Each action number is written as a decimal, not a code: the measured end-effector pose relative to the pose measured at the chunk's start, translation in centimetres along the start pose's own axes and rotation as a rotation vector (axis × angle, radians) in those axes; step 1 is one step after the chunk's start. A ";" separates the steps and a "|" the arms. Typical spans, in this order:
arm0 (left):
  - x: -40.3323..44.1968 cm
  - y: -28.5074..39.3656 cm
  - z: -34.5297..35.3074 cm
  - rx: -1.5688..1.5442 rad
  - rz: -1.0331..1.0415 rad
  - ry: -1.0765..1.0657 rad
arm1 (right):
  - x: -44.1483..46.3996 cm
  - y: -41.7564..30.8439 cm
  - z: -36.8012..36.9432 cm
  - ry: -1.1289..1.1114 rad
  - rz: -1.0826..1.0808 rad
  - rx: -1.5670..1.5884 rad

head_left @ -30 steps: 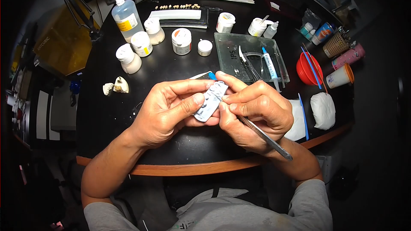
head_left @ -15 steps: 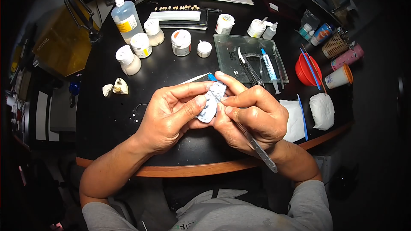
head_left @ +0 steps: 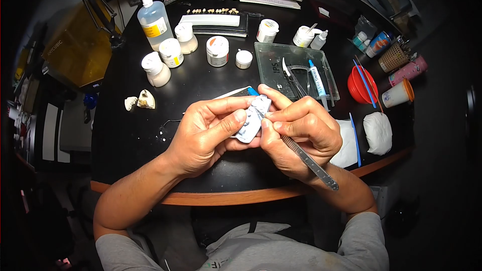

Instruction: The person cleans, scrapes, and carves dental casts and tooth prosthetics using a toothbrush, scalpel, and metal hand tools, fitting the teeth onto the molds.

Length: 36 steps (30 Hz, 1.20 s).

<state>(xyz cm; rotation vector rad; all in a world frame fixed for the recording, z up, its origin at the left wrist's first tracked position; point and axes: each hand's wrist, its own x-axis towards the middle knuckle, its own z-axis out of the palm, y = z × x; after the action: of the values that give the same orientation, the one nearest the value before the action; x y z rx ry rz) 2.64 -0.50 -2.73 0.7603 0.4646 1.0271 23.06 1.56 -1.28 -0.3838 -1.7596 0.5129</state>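
My left hand (head_left: 203, 133) is closed around a pale blue-grey, moulded piece (head_left: 251, 125) that looks like a dental putty impression, tilted with its far end up. In my right hand (head_left: 309, 133) is a scalpel (head_left: 316, 168); its flat, ruled metal handle sticks out toward the table's front edge. The scalpel's tip meets the right side of the moulded piece, but the fingers mostly hide the blade. Right fingers also touch the piece's edge. Behind it a white-handled brush with a blue end (head_left: 252, 91) lies on the table.
A glass slab (head_left: 266, 62) bears tweezers and a firing paste syringe (head_left: 317, 80). White jars (head_left: 217, 52) and a liquid bottle (head_left: 153, 17) stand at the back left. Plaster tooth models (head_left: 146, 99) lie left; a red bowl (head_left: 359, 88) and white tissue (head_left: 377, 133) are right.
The view has shifted slightly. My right hand has turned a little, swinging the scalpel's handle end to the right and up. Both hands keep their hold on the piece.
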 end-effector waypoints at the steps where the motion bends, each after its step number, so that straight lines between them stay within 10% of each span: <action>1: 0.0 0.0 0.0 -0.026 0.004 -0.009 | 0.0 0.0 0.0 -0.006 0.001 -0.004; 36: -0.2 -0.2 0.0 0.081 0.036 0.014 | 0.3 -0.3 0.2 0.009 -0.025 -0.061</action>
<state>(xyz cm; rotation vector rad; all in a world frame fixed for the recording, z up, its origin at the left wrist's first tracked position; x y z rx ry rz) 2.72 -0.74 -2.89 0.8367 0.5086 1.0523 22.82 1.37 -0.92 -0.4060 -1.7718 0.4402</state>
